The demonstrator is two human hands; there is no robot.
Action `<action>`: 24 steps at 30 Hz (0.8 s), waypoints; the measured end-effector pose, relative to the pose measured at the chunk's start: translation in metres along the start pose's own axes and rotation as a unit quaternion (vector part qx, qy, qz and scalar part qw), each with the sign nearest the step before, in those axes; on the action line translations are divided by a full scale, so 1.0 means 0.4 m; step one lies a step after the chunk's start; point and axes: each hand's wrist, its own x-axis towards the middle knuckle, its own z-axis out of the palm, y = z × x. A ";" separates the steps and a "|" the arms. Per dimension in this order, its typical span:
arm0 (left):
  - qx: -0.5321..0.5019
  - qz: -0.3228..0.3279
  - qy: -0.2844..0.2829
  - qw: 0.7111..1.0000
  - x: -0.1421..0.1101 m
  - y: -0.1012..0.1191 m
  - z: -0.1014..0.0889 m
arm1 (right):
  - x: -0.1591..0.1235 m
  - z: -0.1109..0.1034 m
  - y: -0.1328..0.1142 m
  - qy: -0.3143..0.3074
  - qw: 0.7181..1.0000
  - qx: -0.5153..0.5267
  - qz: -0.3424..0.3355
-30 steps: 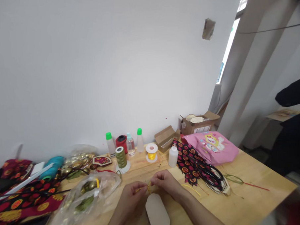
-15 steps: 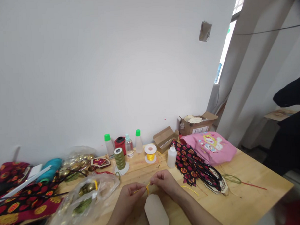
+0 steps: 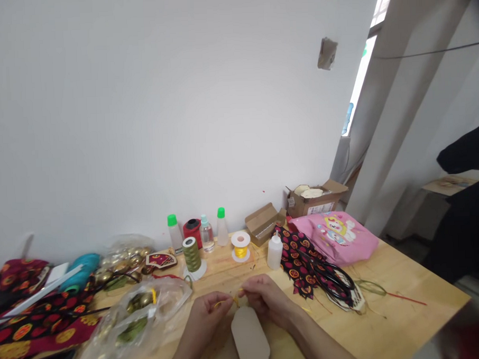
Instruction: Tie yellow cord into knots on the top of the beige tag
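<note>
Low in the middle, a flat pale tag-shaped piece (image 3: 250, 338) lies with its narrow top toward my hands. Yellow cord (image 3: 236, 300) runs at its top end. My left hand (image 3: 209, 314) pinches the cord between thumb and forefinger, left of the tag. On the other side, my right hand (image 3: 266, 299) pinches another part of the same cord. A small gap separates the two sets of fingertips. The exact shape of any knot is too small to make out.
Behind my hands stand a yellow cord spool (image 3: 241, 247), a green thread spool (image 3: 192, 254) and a white squeeze bottle (image 3: 275, 252). Black-handled scissors (image 3: 333, 276) lie on patterned cloth (image 3: 296, 256) to the right, by a pink bag (image 3: 337, 237). A plastic bag (image 3: 142, 316) sits left.
My right hand has turned slightly, and its fingers have curled in more. Less yellow cord shows beside my right wrist. The left hand keeps its pinch, and the view has shifted a little.
</note>
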 end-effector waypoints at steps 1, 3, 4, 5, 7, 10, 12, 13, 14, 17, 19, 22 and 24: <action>0.009 0.002 0.007 1.000 0.000 -0.001 0.001 | -0.001 0.000 0.000 -0.012 0.999 0.029 0.009; 0.013 0.007 0.020 1.000 0.001 -0.004 0.003 | -0.003 0.001 -0.001 -0.026 0.998 0.055 0.022; 0.005 0.009 0.022 1.000 0.002 -0.006 0.003 | -0.003 0.002 -0.001 -0.030 0.998 0.052 0.023; -0.007 0.011 0.020 1.000 0.002 -0.007 0.004 | -0.003 0.004 -0.001 -0.032 0.999 0.040 0.018; -0.029 0.015 0.013 0.999 0.005 -0.011 0.004 | 0.000 0.009 0.002 -0.039 0.999 -0.001 0.008; -0.045 0.013 0.002 0.999 0.008 -0.015 0.004 | 0.006 0.016 0.014 -0.039 0.996 -0.081 -0.013; -0.052 0.006 -0.010 0.999 0.009 -0.016 0.005 | 0.011 0.019 0.026 -0.027 0.989 -0.145 -0.031; -0.057 0.000 -0.020 0.998 0.008 -0.015 0.005 | 0.013 0.020 0.033 -0.019 0.983 -0.178 -0.042; -0.062 -0.005 -0.030 0.998 0.008 -0.013 0.005 | 0.015 0.021 0.040 -0.010 0.976 -0.212 -0.052; -0.081 -0.005 -0.053 0.995 0.006 -0.008 0.004 | 0.017 0.022 0.054 0.022 0.946 -0.308 -0.097; -0.099 -0.004 -0.053 0.994 0.006 -0.006 0.004 | 0.015 0.023 0.056 0.042 0.918 -0.370 -0.137; -0.115 -0.007 -0.049 0.992 0.007 -0.007 0.003 | 0.012 0.025 0.051 0.070 0.869 -0.451 -0.191; -0.103 -0.006 -0.048 0.993 0.008 -0.009 0.003 | 0.010 0.027 0.047 0.089 0.840 -0.492 -0.213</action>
